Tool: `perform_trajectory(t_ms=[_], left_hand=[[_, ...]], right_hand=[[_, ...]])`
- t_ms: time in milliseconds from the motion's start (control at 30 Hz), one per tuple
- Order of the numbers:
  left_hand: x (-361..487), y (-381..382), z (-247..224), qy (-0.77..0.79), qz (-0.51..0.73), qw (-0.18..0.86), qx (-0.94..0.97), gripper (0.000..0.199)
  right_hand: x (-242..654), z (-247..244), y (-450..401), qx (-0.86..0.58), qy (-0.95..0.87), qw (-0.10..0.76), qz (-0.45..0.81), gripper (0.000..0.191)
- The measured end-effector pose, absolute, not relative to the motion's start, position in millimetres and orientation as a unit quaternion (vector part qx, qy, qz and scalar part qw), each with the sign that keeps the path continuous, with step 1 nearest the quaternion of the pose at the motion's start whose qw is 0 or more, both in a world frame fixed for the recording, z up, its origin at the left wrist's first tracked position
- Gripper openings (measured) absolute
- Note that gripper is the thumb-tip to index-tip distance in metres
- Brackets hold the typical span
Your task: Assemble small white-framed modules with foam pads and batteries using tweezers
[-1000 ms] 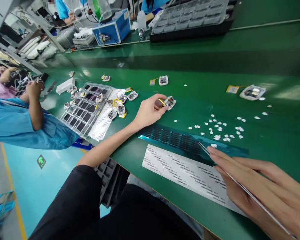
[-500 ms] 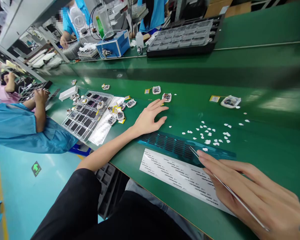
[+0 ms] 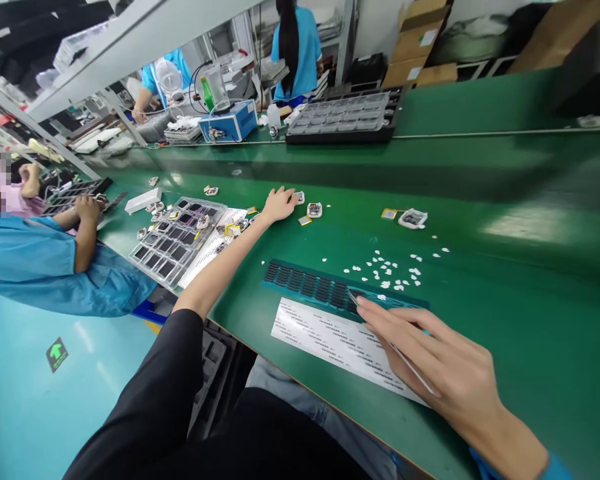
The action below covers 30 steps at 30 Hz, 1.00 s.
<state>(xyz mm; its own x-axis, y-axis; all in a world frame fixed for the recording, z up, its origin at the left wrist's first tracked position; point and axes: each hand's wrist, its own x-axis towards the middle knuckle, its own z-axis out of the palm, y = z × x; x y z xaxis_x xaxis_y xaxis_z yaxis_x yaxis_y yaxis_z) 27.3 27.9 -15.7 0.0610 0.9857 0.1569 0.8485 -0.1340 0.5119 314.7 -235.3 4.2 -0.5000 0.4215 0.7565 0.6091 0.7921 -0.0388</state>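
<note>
My left hand (image 3: 279, 205) reaches far across the green table, fingers stretched out and apart. Its fingertips are at a small white electronic module (image 3: 299, 198); whether they touch it I cannot tell. A similar module (image 3: 314, 211) lies just right of it, a yellow-edged battery (image 3: 305, 221) close by. In my right hand (image 3: 430, 353) are thin metal tweezers (image 3: 411, 367), their tips over a blue strip of black stickers (image 3: 310, 283). Below that strip lies a white sheet with printed lettering (image 3: 325, 333), partly under my right hand.
White paper bits (image 3: 386, 267) are scattered behind the strip. Another module (image 3: 413, 219) with its battery sits to the right. A clear tray of dark screens (image 3: 173, 233) and more modules lie left, near a co-worker's blue sleeve (image 3: 40, 260). A black tray (image 3: 343, 120) stands at the back.
My left hand has moved farther across the table, from the nearer module to the module behind it. My right hand keeps the tweezers over the strip. The camera view has shifted.
</note>
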Motion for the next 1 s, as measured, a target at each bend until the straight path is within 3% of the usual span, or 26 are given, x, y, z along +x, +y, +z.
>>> perform_trajectory(t_ms=[167,333,467,500,567,667,833,1000], left_hand=[[28.0,25.6,-8.2,0.668,0.261,0.205,0.666,0.037],[49.2,-23.1,9.2,0.628,0.343,0.303,0.629,0.016],[77.0,-93.6,24.6,0.532,0.373,0.429,0.628,0.024],[83.1,-111.1,26.9,0.469,0.389,0.509,0.608,0.027],[93.6,-140.6,27.8,0.377,0.392,0.628,0.557,0.025],[105.2,-168.5,20.5,0.297,0.369,0.717,0.512,0.032],[111.8,-188.3,8.2,0.305,0.336,0.697,0.555,0.019],[107.0,-195.4,11.7,0.302,0.303,0.661,0.617,0.022]], right_hand=[[316.3,6.6,-234.3,-0.297,-0.866,0.385,-0.117,0.079],[314.7,4.1,-232.0,-0.304,-0.855,0.406,-0.110,0.074],[316.5,-1.5,-231.8,-0.334,-0.834,0.429,-0.089,0.052],[317.2,-3.0,-232.0,-0.344,-0.828,0.434,-0.082,0.050],[317.8,-5.5,-232.7,-0.365,-0.818,0.439,-0.069,0.051],[316.6,-7.4,-234.5,-0.412,-0.800,0.431,-0.064,0.057],[312.0,-5.8,-236.6,-0.446,-0.786,0.418,-0.086,0.046],[311.5,-7.6,-236.4,-0.439,-0.801,0.397,-0.095,0.046]])
